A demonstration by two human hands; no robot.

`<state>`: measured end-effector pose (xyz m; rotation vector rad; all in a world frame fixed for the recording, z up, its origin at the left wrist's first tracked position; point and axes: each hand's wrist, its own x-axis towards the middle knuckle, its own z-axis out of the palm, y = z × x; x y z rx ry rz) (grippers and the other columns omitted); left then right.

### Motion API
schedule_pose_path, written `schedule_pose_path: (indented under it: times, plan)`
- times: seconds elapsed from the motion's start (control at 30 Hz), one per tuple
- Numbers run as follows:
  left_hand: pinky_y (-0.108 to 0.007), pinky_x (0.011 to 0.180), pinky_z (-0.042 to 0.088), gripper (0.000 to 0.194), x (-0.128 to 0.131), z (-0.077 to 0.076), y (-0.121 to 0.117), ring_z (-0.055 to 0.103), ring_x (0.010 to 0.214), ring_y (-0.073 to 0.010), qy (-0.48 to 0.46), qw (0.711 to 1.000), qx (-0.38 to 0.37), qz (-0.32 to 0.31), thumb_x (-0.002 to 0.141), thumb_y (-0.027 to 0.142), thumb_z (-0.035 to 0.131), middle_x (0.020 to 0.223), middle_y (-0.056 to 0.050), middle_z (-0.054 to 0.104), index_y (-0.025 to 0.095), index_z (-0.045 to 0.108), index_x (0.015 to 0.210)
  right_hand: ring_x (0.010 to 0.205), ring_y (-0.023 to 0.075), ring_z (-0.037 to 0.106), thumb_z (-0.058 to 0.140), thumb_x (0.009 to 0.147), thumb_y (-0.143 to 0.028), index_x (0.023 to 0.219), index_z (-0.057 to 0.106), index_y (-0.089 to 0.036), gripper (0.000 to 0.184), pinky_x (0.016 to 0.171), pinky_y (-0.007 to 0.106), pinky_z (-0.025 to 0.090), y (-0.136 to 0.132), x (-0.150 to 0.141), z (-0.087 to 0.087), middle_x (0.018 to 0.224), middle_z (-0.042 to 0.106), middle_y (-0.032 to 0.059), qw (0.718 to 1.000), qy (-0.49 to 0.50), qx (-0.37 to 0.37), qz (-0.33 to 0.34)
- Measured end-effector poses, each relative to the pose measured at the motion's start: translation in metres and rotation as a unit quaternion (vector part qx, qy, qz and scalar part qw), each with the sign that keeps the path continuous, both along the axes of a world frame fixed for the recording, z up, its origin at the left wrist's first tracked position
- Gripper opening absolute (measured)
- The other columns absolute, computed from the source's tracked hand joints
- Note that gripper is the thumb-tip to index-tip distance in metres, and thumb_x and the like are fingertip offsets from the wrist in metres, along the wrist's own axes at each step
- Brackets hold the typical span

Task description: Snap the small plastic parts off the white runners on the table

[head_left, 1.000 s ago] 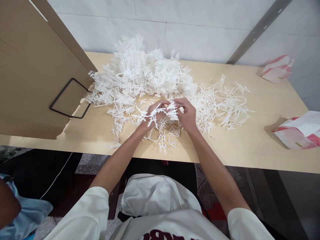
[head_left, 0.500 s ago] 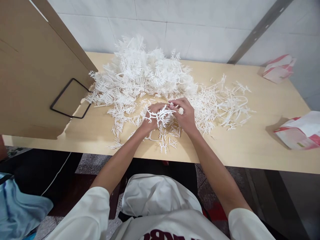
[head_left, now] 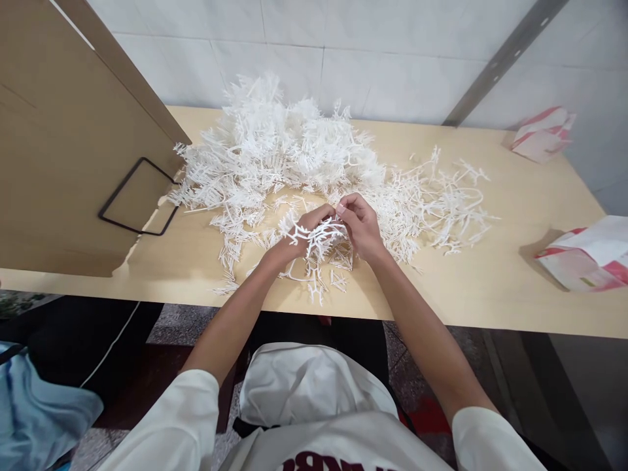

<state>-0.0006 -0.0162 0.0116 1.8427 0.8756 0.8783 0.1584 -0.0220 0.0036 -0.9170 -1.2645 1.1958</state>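
My left hand is closed on a white branched plastic sprue, whose forked arms hang over the fingers toward me. At the upper end of that sprue, my right hand pinches with thumb and forefinger, its tips against the left fingertips. The exact spot between those tips is hidden. Behind both hands rises a large heap of similar white branched pieces. Small loose white sticks lie scattered to the right, and another forked sprue rests on the table below my hands.
A cardboard sheet with a black wire frame stands at the left of the wooden table. Thin bare sprues lie right of the heap. Two red-and-white paper bags are farther right. A person's blue garment shows lower left.
The sprue has been turned in my left hand, so its arms now bunch below the fingers. My right fingertips have shifted from the clustered sticks to a pinch beside the left fingertips.
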Motion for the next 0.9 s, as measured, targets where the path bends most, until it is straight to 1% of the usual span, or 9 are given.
schedule_pose_path:
  times: [0.2,0.27,0.37,0.47,0.57,0.6,0.67,0.8,0.9]
  plan:
    - [-0.027,0.059,0.036,0.033,-0.001,-0.002,-0.004,0.043,0.065,-0.0119,-0.039,0.999,-0.004,-0.018,0.086,0.051,0.059,0.072,0.001,0.048,0.021,0.048,0.078,0.050,0.0098,0.040,0.045,0.092,-0.053,0.080,0.043,-0.025,0.030,0.047,0.025,0.039,-0.004,-0.008,-0.009,0.065,0.042,-0.0052,0.997,-0.075,0.005,-0.009]
    - [-0.028,0.059,0.039,0.035,-0.002,-0.003,-0.003,0.046,0.066,-0.0129,-0.055,0.998,-0.009,-0.017,0.085,0.055,0.058,0.073,0.000,0.049,0.022,0.049,0.079,0.051,0.0115,0.043,0.039,0.094,-0.056,0.080,0.040,-0.026,0.032,0.048,0.027,0.041,-0.001,-0.007,-0.009,0.065,0.045,-0.0043,0.996,-0.079,0.024,-0.035]
    - [-0.029,0.060,0.043,0.038,-0.002,-0.005,-0.001,0.049,0.066,-0.0127,-0.085,0.996,-0.001,0.021,0.086,0.058,0.056,0.073,-0.001,0.049,0.021,0.050,0.079,0.056,0.0148,0.054,0.031,0.094,-0.060,0.082,0.038,-0.027,0.036,0.055,0.031,0.048,0.006,0.001,-0.004,0.064,0.049,-0.0031,0.996,-0.029,0.037,-0.081]
    - [-0.027,0.056,0.044,0.037,0.000,-0.006,-0.003,0.050,0.061,-0.0113,-0.114,0.992,-0.011,0.052,0.088,0.058,0.053,0.070,0.000,0.048,0.022,0.050,0.080,0.064,0.0149,0.060,0.036,0.092,-0.063,0.083,0.046,-0.026,0.040,0.063,0.032,0.051,0.009,0.010,0.003,0.068,0.055,-0.0012,0.994,-0.044,0.047,-0.086]
    - [-0.026,0.055,0.045,0.037,-0.001,-0.003,-0.008,0.051,0.061,-0.0110,-0.133,0.990,-0.043,0.019,0.089,0.059,0.051,0.072,0.000,0.052,0.022,0.054,0.087,0.078,0.0151,0.064,0.049,0.089,-0.061,0.087,0.061,-0.025,0.038,0.071,0.031,0.052,0.005,0.010,0.007,0.083,0.065,0.0014,0.992,-0.093,0.054,-0.064]
    - [-0.027,0.056,0.045,0.037,-0.001,-0.001,-0.010,0.051,0.061,-0.0107,-0.127,0.991,-0.034,0.014,0.088,0.059,0.052,0.073,0.000,0.053,0.022,0.055,0.088,0.084,0.0155,0.064,0.051,0.089,-0.059,0.091,0.065,-0.025,0.037,0.075,0.031,0.052,0.003,0.008,0.007,0.089,0.067,0.0018,0.991,-0.107,0.060,-0.054]
    - [-0.026,0.055,0.043,0.038,-0.002,0.003,-0.011,0.048,0.060,-0.0103,-0.121,0.992,-0.010,0.036,0.087,0.059,0.054,0.071,0.000,0.052,0.021,0.057,0.086,0.091,0.0159,0.064,0.052,0.089,-0.058,0.097,0.067,-0.025,0.037,0.080,0.032,0.052,-0.001,0.004,0.009,0.098,0.069,0.0016,0.988,-0.129,0.072,-0.036]
    - [-0.027,0.057,0.040,0.038,-0.003,0.004,-0.008,0.048,0.062,-0.0110,-0.089,0.991,0.040,0.094,0.083,0.058,0.060,0.069,0.000,0.053,0.020,0.057,0.078,0.076,0.0131,0.061,0.064,0.081,-0.057,0.088,0.064,-0.022,0.036,0.070,0.027,0.050,-0.001,0.002,0.010,0.082,0.066,-0.0008,0.985,-0.159,0.068,-0.023]
    - [-0.027,0.057,0.037,0.034,-0.004,0.001,-0.004,0.047,0.061,-0.0108,-0.052,0.994,0.056,0.076,0.084,0.053,0.062,0.068,0.000,0.054,0.020,0.058,0.076,0.069,0.0116,0.057,0.063,0.082,-0.053,0.082,0.059,-0.021,0.032,0.065,0.025,0.046,0.001,0.007,0.008,0.075,0.062,-0.0021,0.979,-0.186,0.079,-0.011]
